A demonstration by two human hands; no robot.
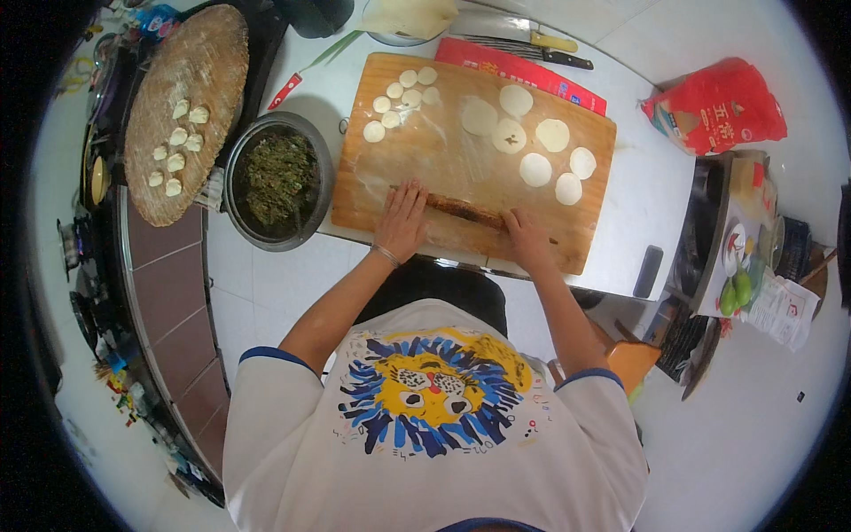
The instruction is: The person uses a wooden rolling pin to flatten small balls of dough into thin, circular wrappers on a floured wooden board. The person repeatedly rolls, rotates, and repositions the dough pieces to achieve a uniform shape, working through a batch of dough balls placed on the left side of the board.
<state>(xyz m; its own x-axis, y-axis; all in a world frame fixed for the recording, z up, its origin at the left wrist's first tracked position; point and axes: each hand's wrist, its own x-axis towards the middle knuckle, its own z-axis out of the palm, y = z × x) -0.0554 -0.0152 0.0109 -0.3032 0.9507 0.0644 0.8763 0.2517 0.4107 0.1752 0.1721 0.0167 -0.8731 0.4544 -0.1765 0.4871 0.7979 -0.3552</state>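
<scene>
A dark brown rolling pin (pixel 463 208) lies across the near part of a wooden board (pixel 381 168). My left hand (pixel 405 217) is over its left end, fingers laid across the wood. At the other end my right hand (pixel 529 238) is closed round it. Any dough beneath the pin is hidden from me. Farther up the board, several small dough pieces (pixel 409 79) sit at the left. Larger rolled dough rounds (pixel 552 135) lie at the right, and one dough round (pixel 510 136) bears a few dark specks.
Left of the board stands a metal bowl (pixel 326 177) of chopped green filling (pixel 279 182). Beyond it, a round floured tray (pixel 191 66) carries several filled dumplings (pixel 175 162). Knives (pixel 523 50) lie behind the board. A phone (pixel 649 271) and red bag (pixel 718 106) are to the right.
</scene>
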